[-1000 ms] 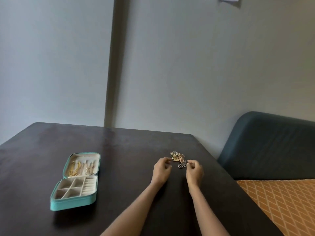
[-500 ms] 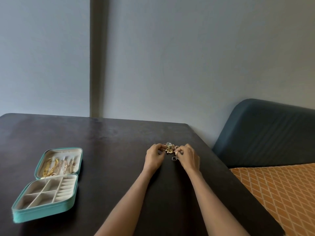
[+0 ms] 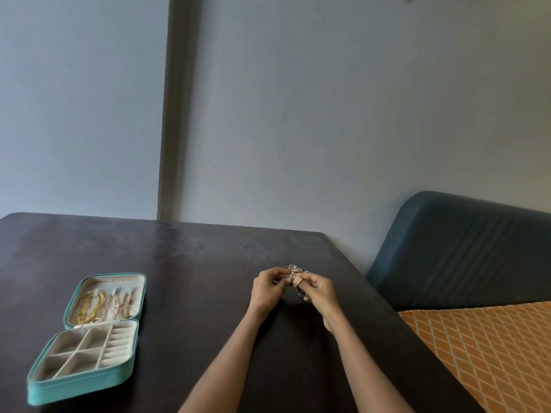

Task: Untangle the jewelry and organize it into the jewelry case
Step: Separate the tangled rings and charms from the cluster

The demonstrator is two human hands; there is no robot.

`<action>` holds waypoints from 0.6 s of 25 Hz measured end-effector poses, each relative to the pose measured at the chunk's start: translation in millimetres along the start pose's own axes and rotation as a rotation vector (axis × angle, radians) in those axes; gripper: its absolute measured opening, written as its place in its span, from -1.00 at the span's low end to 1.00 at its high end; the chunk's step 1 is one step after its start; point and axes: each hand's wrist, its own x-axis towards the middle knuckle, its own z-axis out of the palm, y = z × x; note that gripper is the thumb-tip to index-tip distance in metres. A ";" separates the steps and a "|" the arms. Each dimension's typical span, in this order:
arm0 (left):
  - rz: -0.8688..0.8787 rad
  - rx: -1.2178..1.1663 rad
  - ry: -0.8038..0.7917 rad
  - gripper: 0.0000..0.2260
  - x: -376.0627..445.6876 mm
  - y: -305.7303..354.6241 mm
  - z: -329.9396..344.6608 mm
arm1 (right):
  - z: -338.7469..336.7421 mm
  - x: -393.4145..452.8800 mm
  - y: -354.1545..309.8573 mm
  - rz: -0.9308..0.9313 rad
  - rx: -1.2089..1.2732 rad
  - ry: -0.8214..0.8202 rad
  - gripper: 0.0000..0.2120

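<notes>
Both hands — left hand and right hand — pinch the jewelry clump (gold and shiny) just above the dark table. The jewelry case lies open, well apart on the left.

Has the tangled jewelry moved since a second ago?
Yes. The jewelry tangle lay on the table; now both hands pinch it, raised toward the person.
</notes>
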 end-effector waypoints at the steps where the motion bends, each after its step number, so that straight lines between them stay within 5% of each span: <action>1: -0.003 0.006 0.002 -0.83 0.5 0.3 -0.4 | 0.8 -1.3 1.7 0.011 -0.006 -0.023 -0.89; 10: -0.046 0.031 0.083 -0.94 3.1 -5.1 1.8 | 9.1 -1.7 17.3 -0.012 0.030 0.116 -0.89; 15: -0.065 -0.052 0.100 -0.84 4.2 -5.7 1.6 | 5.0 17.9 21.6 0.017 -0.157 0.542 -0.74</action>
